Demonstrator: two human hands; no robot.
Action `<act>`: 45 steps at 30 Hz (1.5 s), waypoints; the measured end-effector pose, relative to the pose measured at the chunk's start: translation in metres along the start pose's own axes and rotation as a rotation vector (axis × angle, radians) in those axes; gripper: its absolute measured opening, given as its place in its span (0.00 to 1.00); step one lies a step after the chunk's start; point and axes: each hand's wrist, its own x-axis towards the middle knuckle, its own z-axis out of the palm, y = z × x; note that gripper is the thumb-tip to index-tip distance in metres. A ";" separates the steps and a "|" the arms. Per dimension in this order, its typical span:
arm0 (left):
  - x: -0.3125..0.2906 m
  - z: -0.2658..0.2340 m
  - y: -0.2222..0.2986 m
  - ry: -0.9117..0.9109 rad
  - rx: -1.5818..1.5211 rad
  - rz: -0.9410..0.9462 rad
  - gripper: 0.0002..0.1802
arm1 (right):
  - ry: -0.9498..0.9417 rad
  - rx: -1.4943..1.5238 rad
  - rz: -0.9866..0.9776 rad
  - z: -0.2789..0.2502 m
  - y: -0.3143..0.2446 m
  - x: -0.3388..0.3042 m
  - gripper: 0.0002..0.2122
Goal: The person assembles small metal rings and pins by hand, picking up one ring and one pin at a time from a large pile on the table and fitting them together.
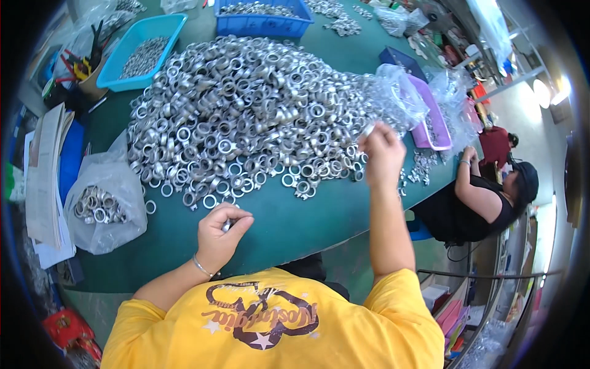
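A large heap of silver metal rings (246, 104) with small side lugs spreads over the green table. My left hand (220, 237) is closed at the near edge of the heap, with a metal ring (228, 225) showing between thumb and fingers. Farther right, my right hand (383, 154) is raised by the heap's right end, its thumb and fingers pinched together. Something small and pale shows at those fingertips; the fingers hide most of it. Several loose rings lie between the heap and my left hand.
At left stands a clear plastic bag (104, 232) of rings, beside stacked papers (46, 184). A turquoise tray (178, 27) and a blue bin (264, 26) of small parts stand behind. A purple tray (424, 92) is at right, where another person (473, 203) sits.
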 end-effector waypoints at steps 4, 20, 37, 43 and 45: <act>0.000 0.002 0.002 -0.021 -0.046 -0.059 0.03 | 0.173 0.407 -0.105 -0.041 -0.014 0.078 0.12; -0.002 -0.001 -0.004 -0.101 -0.019 -0.140 0.02 | -0.436 -1.049 -0.335 0.024 0.033 -0.104 0.12; 0.001 -0.003 -0.006 -0.172 -0.109 -0.187 0.07 | -0.663 -0.092 -0.362 0.058 0.031 -0.148 0.11; -0.002 -0.001 -0.004 -0.172 -0.056 -0.100 0.07 | -0.742 0.295 0.049 0.052 0.044 -0.153 0.14; -0.002 0.000 -0.005 -0.177 -0.018 0.002 0.06 | -0.757 0.394 0.205 0.052 0.043 -0.154 0.14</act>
